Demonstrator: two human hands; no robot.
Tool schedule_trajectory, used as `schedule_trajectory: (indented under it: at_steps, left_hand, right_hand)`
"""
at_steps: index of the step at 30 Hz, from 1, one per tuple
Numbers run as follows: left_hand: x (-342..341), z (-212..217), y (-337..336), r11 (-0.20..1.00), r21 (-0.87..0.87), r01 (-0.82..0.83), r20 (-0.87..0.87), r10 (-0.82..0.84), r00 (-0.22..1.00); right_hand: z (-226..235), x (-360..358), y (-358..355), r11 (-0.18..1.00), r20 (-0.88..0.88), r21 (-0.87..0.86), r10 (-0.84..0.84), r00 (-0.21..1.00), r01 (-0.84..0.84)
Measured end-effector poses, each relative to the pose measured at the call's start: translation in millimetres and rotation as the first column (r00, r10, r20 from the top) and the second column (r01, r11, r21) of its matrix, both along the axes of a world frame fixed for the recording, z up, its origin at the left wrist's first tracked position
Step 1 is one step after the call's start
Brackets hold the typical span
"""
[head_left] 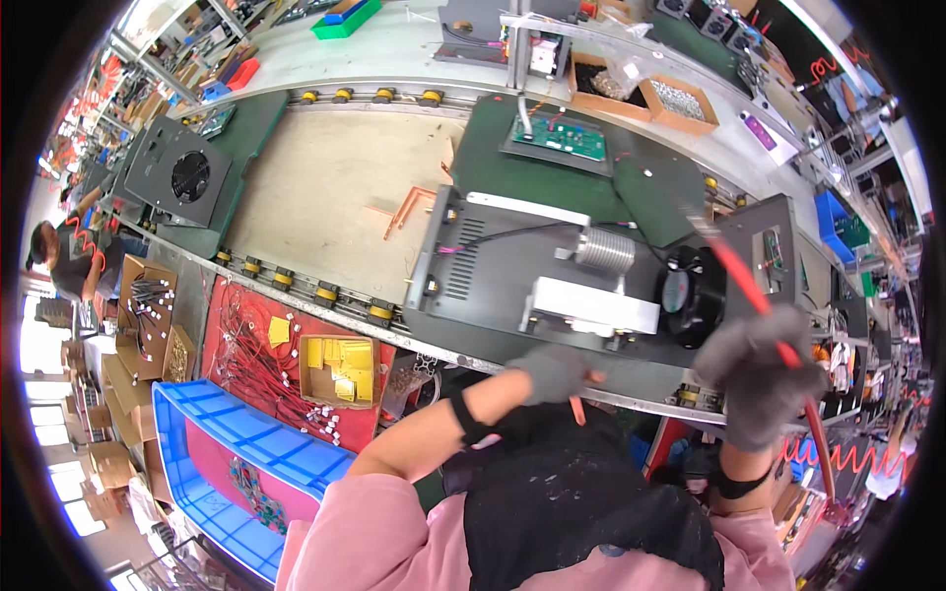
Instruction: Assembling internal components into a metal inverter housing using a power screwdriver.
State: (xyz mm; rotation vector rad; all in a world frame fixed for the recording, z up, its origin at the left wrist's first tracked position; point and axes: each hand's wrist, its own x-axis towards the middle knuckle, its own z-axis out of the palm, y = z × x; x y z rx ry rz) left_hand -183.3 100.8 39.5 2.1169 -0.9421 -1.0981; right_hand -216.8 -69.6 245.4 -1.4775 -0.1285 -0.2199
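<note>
My right hand, in a grey glove, is closed round a long red rod-like piece. Its far end is smeared by motion near the black round fan. My left hand, gloved too with bare fingertips, is curled at the near edge of the grey metal chassis. A short copper-coloured strip sticks out below it, seemingly held in the fingers. On the chassis sit a ribbed silver cylinder, a white block and a black cable.
A green circuit board lies behind the chassis on a green board. Bent copper bars rest on the pale panel to the left. Nearer are a carton of yellow pieces, red wires and a blue crate.
</note>
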Motion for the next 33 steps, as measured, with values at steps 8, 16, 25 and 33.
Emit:
schedule_trajectory:
  at_steps: [8, 16, 25, 33]
  left_hand:
    - [48.5, -18.2, 55.4, 0.917, 0.008, -0.400, 0.633, 0.305, 0.712]
    - [47.3, -43.7, 27.0, 0.930, -0.056, -0.364, 0.519, 0.339, 0.785]
    - [53.2, -42.3, 22.5, 0.938, -0.005, -0.347, 0.558, 0.291, 0.777]
    - [52.0, -43.6, 18.5, 0.917, -0.037, -0.398, 0.586, 0.342, 0.734]
  right_hand:
    - [-101.1, 55.3, 2.7, 0.974, -0.214, -0.142, -0.205, 0.955, 0.177]
    - [-169.4, 64.3, -14.9, 0.923, -0.241, -0.242, -0.356, 0.903, 0.299]
    - [-172.5, 69.0, -18.5, 0.824, -0.176, -0.521, -0.357, 0.917, 0.221]
    - [-182.9, 59.4, -6.8, 0.397, 0.120, -0.915, 0.093, 0.988, 0.073]
